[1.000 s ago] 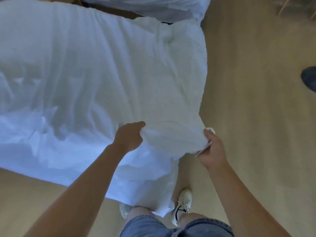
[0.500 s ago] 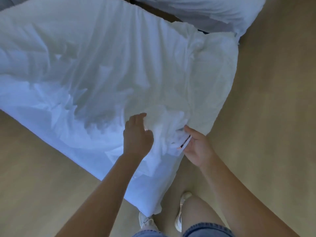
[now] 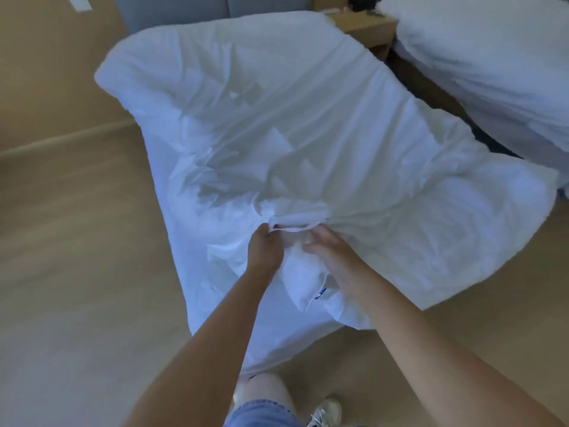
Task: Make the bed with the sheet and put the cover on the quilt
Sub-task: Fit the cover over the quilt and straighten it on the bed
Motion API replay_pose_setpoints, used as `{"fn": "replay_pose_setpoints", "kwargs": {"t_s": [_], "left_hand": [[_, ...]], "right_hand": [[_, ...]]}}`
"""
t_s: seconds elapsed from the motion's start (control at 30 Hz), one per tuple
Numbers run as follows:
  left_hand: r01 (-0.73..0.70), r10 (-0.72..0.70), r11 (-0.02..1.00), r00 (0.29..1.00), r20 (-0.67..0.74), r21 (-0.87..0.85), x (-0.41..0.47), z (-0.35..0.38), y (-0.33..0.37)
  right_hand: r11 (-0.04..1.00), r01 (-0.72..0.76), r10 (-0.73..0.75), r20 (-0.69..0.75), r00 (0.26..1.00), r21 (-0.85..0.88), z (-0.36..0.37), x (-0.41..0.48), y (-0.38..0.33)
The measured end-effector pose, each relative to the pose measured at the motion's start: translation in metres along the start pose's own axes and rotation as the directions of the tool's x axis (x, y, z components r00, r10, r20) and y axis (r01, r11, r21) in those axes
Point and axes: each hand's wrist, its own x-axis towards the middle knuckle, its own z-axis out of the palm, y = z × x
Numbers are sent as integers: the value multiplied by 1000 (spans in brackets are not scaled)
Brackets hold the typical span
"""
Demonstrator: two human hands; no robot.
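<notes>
A large white quilt in its thin white cover (image 3: 308, 143) is spread over the wooden floor in front of me, rumpled in the middle. My left hand (image 3: 265, 248) pinches a folded edge of the cover at the near middle. My right hand (image 3: 326, 251) is blurred and lies beside it on the same bunched fabric, fingers toward the edge; its grip is unclear. A small dark tag (image 3: 320, 293) shows on a near corner of the fabric under my right wrist.
A bed with white bedding (image 3: 492, 66) stands at the upper right. A wooden bedside table (image 3: 366, 29) sits beyond the quilt, next to a grey headboard (image 3: 184, 7). Wooden floor (image 3: 77, 241) lies left and right. My legs and shoes (image 3: 323, 411) are below.
My view swung and more of the quilt shows. Both hands came together on a folded edge of the cover, the right hand moving left from the corner it held.
</notes>
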Motion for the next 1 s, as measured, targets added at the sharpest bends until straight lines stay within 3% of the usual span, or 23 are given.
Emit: {"fn": "replay_pose_setpoints", "kwargs": {"t_s": [0.03, 0.1, 0.17, 0.23, 0.3, 0.33, 0.4, 0.47, 0.57, 0.63, 0.7, 0.8, 0.87, 0.93, 0.97, 1.0], "left_hand": [[-3, 3, 1000, 1000, 16, -7, 2, -7, 6], [-34, 34, 999, 999, 42, 5, 7, -15, 15], [-73, 73, 997, 997, 3, 25, 16, -19, 22], [-67, 68, 998, 997, -37, 16, 31, -21, 27], [-45, 44, 999, 995, -95, -12, 53, -23, 29], [-35, 31, 999, 993, -116, -29, 67, -22, 27], [-2, -3, 999, 991, -130, -40, 91, -17, 25], [22, -28, 998, 993, -112, -52, 112, -6, 24], [42, -42, 999, 999, -6, -13, 128, 8, 33], [-34, 15, 960, 997, 70, 278, 134, 13, 34], [-78, 80, 821, 997, 22, 565, 142, 10, 27], [93, 11, 685, 990, -138, 723, 150, -7, 9], [240, -148, 676, 970, -192, 697, 150, -12, 4], [300, -260, 813, 954, -151, 500, 147, -5, 12], [290, -269, 890, 957, -108, 352, 144, 1, 23], [256, -245, 945, 966, -77, 205, 141, 6, 41]], "right_hand": [[978, -12, 17, 24, 1000, -210, -1, 6, 4], [815, 76, -51, 58, 997, -575, 0, 20, 11], [600, 184, -154, 114, 982, -779, 1, 32, 16], [285, 268, -145, 235, 961, -920, -8, 42, 22], [-91, 409, -134, 419, 898, -908, -27, 52, 30], [-226, 468, -73, 494, 866, -854, -39, 59, 35], [-385, 551, 50, 580, 813, -740, -64, 79, 47], [-504, 564, 59, 626, 778, -654, -74, 98, 48], [-497, 514, -54, 616, 786, -699, -72, 130, 32], [-447, 457, -93, 548, 831, -769, -76, 150, 19], [-395, 417, -137, 501, 854, -819, -92, 169, 15], [-378, 339, -52, 385, 921, -862, -107, 179, 7], [-363, 329, 50, 335, 941, -872, -106, 179, 10], [-272, 353, 153, 322, 934, -895, -90, 180, 10], [-192, 379, 193, 344, 919, -905, -76, 179, 6], [-42, 401, 198, 386, 901, -915, -61, 179, -1]]}}
